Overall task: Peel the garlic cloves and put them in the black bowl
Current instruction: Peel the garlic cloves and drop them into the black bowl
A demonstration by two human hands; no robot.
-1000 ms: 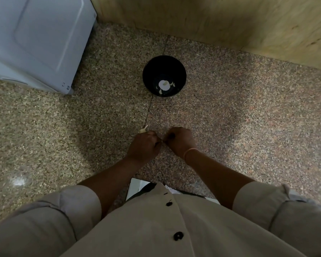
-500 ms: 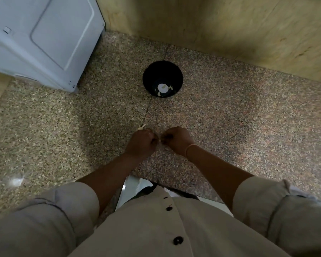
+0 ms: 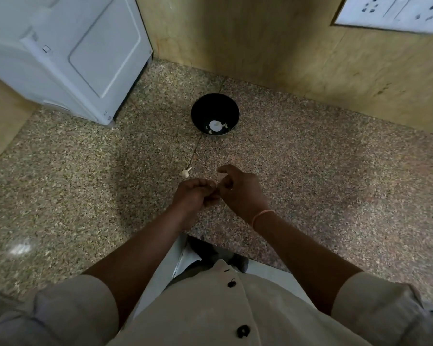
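A black bowl [image 3: 215,115] stands on the speckled granite counter [image 3: 310,158], with pale garlic pieces lying in its bottom. My left hand [image 3: 194,196] and my right hand [image 3: 238,191] meet just in front of me, fingers curled round a small garlic clove that is almost fully hidden between them. A thin strip of pale skin [image 3: 219,182] shows between the fingertips. A piece of garlic [image 3: 186,173] with a short stalk lies on the counter just beyond my left hand.
A white appliance [image 3: 68,56] stands at the back left. A wooden wall [image 3: 273,46] runs behind the bowl, with a white socket plate [image 3: 390,13] at the upper right. The counter's front edge lies near my body.
The camera has tilted up, so more of the wall and the socket plate show. My right hand has lifted a little and its fingers have spread away from my left hand.
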